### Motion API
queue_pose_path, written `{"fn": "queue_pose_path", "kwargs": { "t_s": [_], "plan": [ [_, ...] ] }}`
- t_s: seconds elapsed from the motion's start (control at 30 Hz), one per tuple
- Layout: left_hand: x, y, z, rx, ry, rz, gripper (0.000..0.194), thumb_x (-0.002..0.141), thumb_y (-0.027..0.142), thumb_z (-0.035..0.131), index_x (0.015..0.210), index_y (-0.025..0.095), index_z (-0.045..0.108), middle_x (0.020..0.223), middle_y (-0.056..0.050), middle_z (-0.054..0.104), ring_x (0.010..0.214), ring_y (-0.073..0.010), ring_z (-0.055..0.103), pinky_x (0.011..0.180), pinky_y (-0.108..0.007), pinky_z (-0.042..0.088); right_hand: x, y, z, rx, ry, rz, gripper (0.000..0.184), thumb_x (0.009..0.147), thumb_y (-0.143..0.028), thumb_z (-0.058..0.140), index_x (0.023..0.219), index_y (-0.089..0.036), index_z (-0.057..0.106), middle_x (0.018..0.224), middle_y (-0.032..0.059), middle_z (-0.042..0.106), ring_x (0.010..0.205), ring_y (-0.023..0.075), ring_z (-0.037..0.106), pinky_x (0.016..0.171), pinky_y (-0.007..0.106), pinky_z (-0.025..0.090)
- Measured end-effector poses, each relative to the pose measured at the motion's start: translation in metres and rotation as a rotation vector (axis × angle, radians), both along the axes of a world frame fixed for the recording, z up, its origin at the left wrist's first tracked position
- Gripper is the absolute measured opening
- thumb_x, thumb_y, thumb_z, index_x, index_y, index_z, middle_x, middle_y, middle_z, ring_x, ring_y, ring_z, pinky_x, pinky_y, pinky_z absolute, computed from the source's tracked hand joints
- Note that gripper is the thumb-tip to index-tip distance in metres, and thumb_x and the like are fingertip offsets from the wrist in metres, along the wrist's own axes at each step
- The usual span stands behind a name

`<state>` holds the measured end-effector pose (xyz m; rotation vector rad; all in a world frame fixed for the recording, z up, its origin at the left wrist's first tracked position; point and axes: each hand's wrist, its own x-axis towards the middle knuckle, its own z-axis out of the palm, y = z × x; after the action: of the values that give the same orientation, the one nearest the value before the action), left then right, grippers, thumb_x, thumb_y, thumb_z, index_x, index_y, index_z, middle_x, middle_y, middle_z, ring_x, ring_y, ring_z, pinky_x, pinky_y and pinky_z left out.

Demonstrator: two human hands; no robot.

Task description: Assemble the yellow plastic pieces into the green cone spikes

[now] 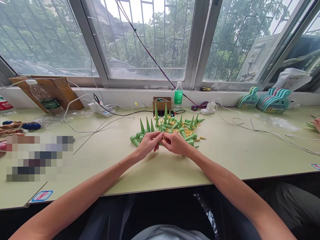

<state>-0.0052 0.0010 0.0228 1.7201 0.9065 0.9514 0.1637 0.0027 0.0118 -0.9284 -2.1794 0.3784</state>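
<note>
My left hand point(149, 143) and my right hand point(174, 142) meet over the table, fingertips touching. The fingers of my left hand close round a green plastic spike, of which only a little green shows between the hands. My right hand is pinched against it, and whatever its fingertips hold is hidden. Just beyond lie several green cone-shaped spikes with ridged caps point(180, 128), some upright on their caps, others on their sides. Small yellow pieces point(189, 132) are scattered among them.
Behind the pile stand a small cardboard box point(162, 101) and a green-labelled bottle point(178, 96). White cables point(240, 123) and power strips cross the table point(225, 156). Teal hangers point(273, 100) stand at the right, near another person's hand point(317, 124). A cardboard piece point(71, 95) leans at the left.
</note>
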Motion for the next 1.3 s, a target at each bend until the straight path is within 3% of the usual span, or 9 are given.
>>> {"fn": "queue_pose_path", "kwargs": {
  "t_s": [0.23,0.47,0.7,1.0,1.3],
  "plan": [
    [0.0008,-0.0004,0.0005,-0.021,-0.014,0.002,0.039,0.088,0.05,0.052,0.074,0.014,0.059,0.058,0.003,0.046,0.045,-0.006,0.044,0.041,-0.019,0.035,-0.0003,0.0017,-0.0013,-0.003,0.01,0.0,0.032,0.088,-0.031,0.052,0.062,-0.017,0.041,0.054,-0.0054,0.043,0.049,0.0057,0.031,0.052,0.022,0.025],
    [0.0025,-0.0012,0.0019,-0.128,-0.086,0.008,0.041,0.086,0.053,0.055,0.078,0.013,0.061,0.063,0.0,0.052,0.045,-0.0062,0.044,0.04,-0.02,0.035,0.0005,0.0028,0.0002,-0.005,0.018,0.004,0.042,0.09,-0.045,0.052,0.06,-0.017,0.039,0.052,-0.006,0.04,0.049,0.006,0.027,0.051,0.022,0.023],
    [0.0009,0.0009,-0.0004,-0.251,-0.195,-0.011,0.04,0.084,0.053,0.058,0.074,0.014,0.059,0.056,0.003,0.043,0.046,-0.0061,0.041,0.042,-0.019,0.035,0.0017,0.0047,0.0013,-0.018,0.077,0.022,0.05,0.087,-0.054,0.054,0.058,-0.018,0.035,0.051,-0.0068,0.035,0.051,0.0066,0.025,0.05,0.022,0.022],
    [-0.0021,0.0026,-0.0004,-0.26,-0.226,-0.141,0.031,0.077,0.044,0.07,0.079,0.015,0.062,0.062,0.004,0.045,0.05,-0.0047,0.038,0.043,-0.018,0.031,0.0015,0.0053,0.0025,-0.072,0.139,0.041,0.047,0.086,-0.056,0.056,0.06,-0.017,0.048,0.053,-0.0065,0.038,0.053,0.0071,0.029,0.051,0.022,0.025],
    [-0.0021,0.0052,-0.0049,-0.216,-0.199,-0.145,0.036,0.079,0.05,0.066,0.083,0.014,0.064,0.069,0.001,0.052,0.049,-0.0039,0.036,0.042,-0.018,0.029,0.0014,0.0051,0.0013,-0.092,0.159,0.056,0.047,0.084,-0.054,0.058,0.058,-0.016,0.05,0.053,-0.0066,0.036,0.053,0.0067,0.029,0.05,0.021,0.024]
  ]
}}
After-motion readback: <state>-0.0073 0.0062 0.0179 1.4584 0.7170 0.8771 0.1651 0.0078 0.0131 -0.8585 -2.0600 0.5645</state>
